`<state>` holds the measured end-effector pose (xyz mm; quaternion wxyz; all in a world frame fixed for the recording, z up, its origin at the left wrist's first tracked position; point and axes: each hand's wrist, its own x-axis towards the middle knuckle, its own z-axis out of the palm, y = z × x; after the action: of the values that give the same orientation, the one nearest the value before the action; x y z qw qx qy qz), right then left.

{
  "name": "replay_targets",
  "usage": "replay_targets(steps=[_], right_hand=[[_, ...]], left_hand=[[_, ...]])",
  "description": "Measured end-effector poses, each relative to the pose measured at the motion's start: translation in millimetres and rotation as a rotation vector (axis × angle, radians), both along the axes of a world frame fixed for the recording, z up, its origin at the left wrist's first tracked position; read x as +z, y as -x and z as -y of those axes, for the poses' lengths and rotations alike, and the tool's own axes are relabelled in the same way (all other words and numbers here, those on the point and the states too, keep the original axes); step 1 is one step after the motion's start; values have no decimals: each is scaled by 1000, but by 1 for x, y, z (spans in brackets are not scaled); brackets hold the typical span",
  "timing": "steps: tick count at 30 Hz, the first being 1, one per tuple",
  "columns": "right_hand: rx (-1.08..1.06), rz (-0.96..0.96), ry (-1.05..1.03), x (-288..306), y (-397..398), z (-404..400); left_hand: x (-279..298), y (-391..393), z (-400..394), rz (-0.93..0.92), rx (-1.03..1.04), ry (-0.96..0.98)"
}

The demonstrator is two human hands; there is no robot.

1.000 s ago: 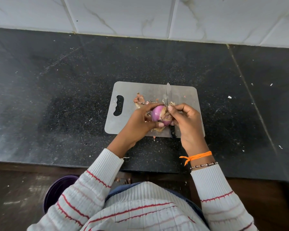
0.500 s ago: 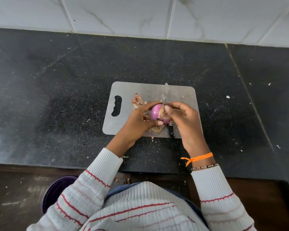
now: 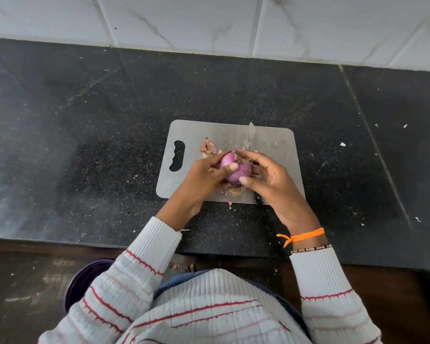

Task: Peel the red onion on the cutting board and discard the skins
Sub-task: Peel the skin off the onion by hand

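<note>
I hold the onion [image 3: 234,168] between both hands just above the board [image 3: 271,145], a little below the middle of the frame. My left hand [image 3: 204,177] cups it from the left, fingers curled round its far side and the thumb pressed on its purple face. My right hand [image 3: 271,180] comes in from the right, fingers bent but spread: the forefinger tip meets the top of the onion beside my left fingertips, and the thumb tip touches its lower right side. So both hands are closed on the onion, the right one more loosely. Most of what shows of the onion is smooth and purple.

Skins [image 3: 208,148] lie on the board to the upper left of my hands, and more scraps [image 3: 235,190] lie under them at the board's near edge. A knife [image 3: 251,137] lies on the board, its blade pointing toward the top of the frame, its dark handle partly hidden under my right hand.

The board sits on the dark surface [image 3: 109,132]. At lower left, beside my sleeve, a purple bin [image 3: 82,281] shows below the surface edge.
</note>
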<state>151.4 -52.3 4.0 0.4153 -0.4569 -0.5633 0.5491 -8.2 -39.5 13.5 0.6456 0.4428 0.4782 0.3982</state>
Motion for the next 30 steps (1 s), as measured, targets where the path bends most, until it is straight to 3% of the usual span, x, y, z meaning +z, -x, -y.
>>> replay_targets(steps=[4,7,10,18,24,30], right_hand=[[-73,-11,-21,-4,3,-1],[-98,-125,-5,-3,2,-1],[-90,-194,16,-1,2,0],[-111,-123,84,-7,4,-1],[-149,-106,83,-4,9,-1],[-185,20,1,-2,7,-3]], left_hand=[[0,1,-2,124,43,113],[0,1,-3,222,122,146],[-2,3,-6,147,224,92],[0,1,-6,-20,323,59],[4,-7,0,95,134,48],[3,-7,-2,204,117,80]])
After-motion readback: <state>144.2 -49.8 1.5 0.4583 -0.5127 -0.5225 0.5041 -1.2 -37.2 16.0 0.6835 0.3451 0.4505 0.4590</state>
